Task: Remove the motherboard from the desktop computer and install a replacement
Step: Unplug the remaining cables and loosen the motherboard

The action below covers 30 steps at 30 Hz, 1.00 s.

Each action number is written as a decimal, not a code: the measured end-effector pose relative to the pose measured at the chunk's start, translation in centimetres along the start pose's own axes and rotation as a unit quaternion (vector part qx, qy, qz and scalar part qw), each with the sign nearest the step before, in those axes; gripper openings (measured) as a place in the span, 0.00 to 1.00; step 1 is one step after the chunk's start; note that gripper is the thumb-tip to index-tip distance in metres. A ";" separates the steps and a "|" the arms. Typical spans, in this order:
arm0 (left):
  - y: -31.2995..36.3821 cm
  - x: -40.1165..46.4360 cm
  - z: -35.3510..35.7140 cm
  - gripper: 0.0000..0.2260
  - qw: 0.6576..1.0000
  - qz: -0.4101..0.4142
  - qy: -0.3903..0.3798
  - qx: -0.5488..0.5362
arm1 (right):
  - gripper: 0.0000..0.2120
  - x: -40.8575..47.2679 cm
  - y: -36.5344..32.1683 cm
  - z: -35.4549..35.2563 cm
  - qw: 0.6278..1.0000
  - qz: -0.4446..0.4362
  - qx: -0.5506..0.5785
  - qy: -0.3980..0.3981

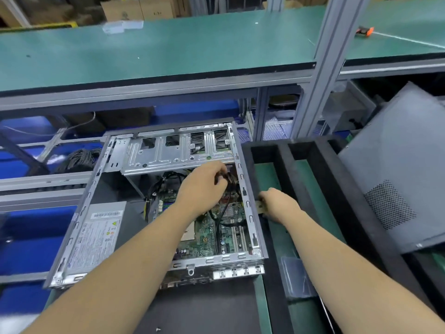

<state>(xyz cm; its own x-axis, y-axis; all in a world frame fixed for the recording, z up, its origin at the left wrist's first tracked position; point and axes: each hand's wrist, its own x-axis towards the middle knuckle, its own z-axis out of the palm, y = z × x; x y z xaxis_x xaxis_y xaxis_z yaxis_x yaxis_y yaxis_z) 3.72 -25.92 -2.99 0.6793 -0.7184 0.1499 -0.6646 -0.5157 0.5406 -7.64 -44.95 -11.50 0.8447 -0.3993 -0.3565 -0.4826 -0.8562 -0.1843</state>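
Head view, single frame: open case (154, 203) lies flat on the bench in front of me, side panel off, its far end tilted slightly to the right. Motherboard (212, 227) sits inside the case, in the right half, seated on the floor of the chassis. My left hand (202, 186) reaches in over the board's far end, fingers curled round a bundle of black cables (228, 182) just below the drive cage (178, 150); more black cable runs down across the board toward me. My right hand (279, 204) is outside the case, just beside its right wall, resting on the black foam tray (317, 179); fingers pinch a small pale flat piece (261, 206), too blurred to identify. Power supply (96, 235) with its label sits in the case's left near corner. Silver drive cage spans the far end of the case, above the board. Rear bracket and ports face me at the near edge. Grey side panel (395, 179) leans tilted at far right, perforated vent patch showing. Clear plastic bag (296, 278) lies on the green mat (267, 179) in the tray's near channel, to the right of the case. One small screw (158, 329) rests on the black mat near the bottom edge. Green shelf (154, 49) runs across above the bench, with an orange-and-black tool (365, 32) at its far right. Blue bins (21, 242) sit under the bench on the left.
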 end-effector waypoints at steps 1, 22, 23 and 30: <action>-0.7 -0.2 -0.4 0.07 1.000 -0.011 -0.005 0.010 | 0.15 0.3 0.0 0.3 1.000 -0.004 -0.003 -0.008; -9.6 -3.7 -3.2 0.10 0.871 -0.032 -0.310 0.381 | 0.14 -2.9 -16.8 -7.8 0.962 -0.169 0.150 0.156; -9.6 -3.8 -2.6 0.11 0.884 -0.047 -0.296 0.357 | 0.14 -2.2 -17.4 -6.4 0.974 -0.153 0.117 0.116; -10.2 -2.0 -3.2 0.18 0.928 -0.164 -0.191 0.276 | 0.13 1.1 -17.2 -2.1 0.993 -0.084 -0.067 0.045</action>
<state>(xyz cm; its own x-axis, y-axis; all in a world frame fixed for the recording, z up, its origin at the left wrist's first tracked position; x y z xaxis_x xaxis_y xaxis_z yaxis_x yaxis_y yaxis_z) 10.09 -17.73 -6.13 0.7829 -0.5396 -0.3098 -0.5717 -0.8203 -0.0160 2.09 -31.34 -6.80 0.9309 -0.2696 -0.2465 -0.3030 -0.9468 -0.1087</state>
